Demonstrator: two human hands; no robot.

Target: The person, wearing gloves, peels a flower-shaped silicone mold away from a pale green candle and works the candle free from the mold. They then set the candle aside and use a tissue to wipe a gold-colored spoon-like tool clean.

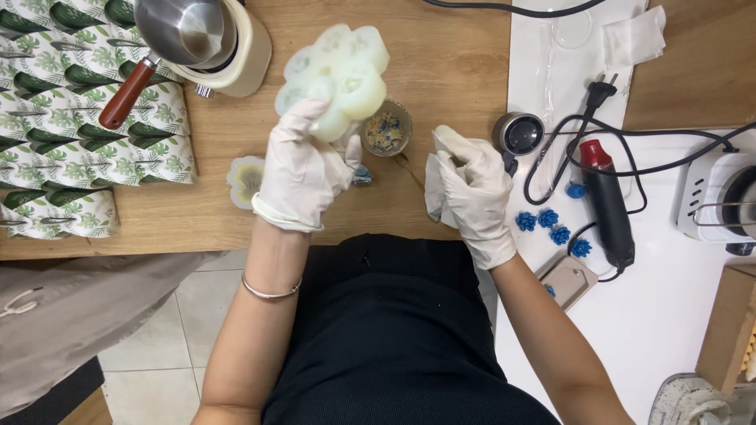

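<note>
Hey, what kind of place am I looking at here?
Probably a home craft bench for candle or soap making. The gloved left hand lifts a pale translucent flower-shaped mould, a steel melting pot with a wooden handle sits on the wooden table, and small blue flower castings lie nearby.

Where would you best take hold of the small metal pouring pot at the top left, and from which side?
By the wooden handle of the metal pot, coming from the lower left. The handle sticks out diagonally past the cream base the pot sits on, over the leaf-print cloth, so it looks free to grasp. Both hands are busy: the left hand holds a pale flower-shaped mould, the right hand a white wipe.
</note>
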